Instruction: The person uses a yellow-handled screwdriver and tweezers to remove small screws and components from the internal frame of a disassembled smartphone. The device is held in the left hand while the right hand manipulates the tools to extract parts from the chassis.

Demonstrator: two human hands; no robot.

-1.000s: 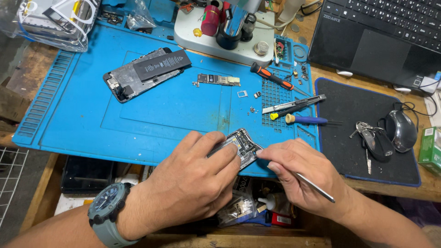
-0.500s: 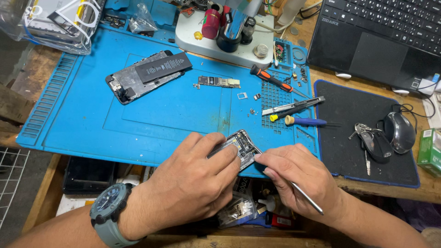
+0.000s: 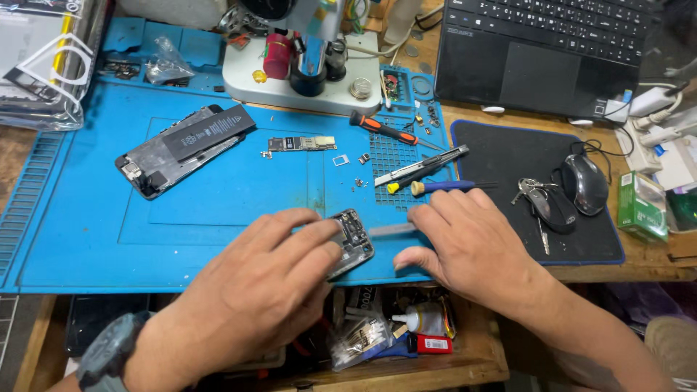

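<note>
My left hand (image 3: 268, 290) grips a small opened phone frame (image 3: 351, 241) with its insides showing, holding it at the near edge of the blue work mat (image 3: 87, 239). A dark watch is on that wrist. My right hand (image 3: 468, 250) lies flat just to the right of the frame, fingers spread. A thin grey metal tool (image 3: 390, 229) lies on the mat between the frame and the right fingertips. Whether the fingers touch the tool is unclear.
An opened phone with a black battery (image 3: 181, 145), a circuit board (image 3: 301, 143), an orange-handled screwdriver (image 3: 383, 128), a blue-and-yellow screwdriver (image 3: 435, 186) and a knife (image 3: 421, 165) lie on the mat. A microscope base (image 3: 305, 83) stands behind. Laptop (image 3: 544, 51), mouse (image 3: 584, 183) and keys (image 3: 541, 203) are to the right.
My right hand no longer grips the thin metal tool; it has opened and shifted right, and the tool now lies on the mat. My left hand still holds the phone frame.
</note>
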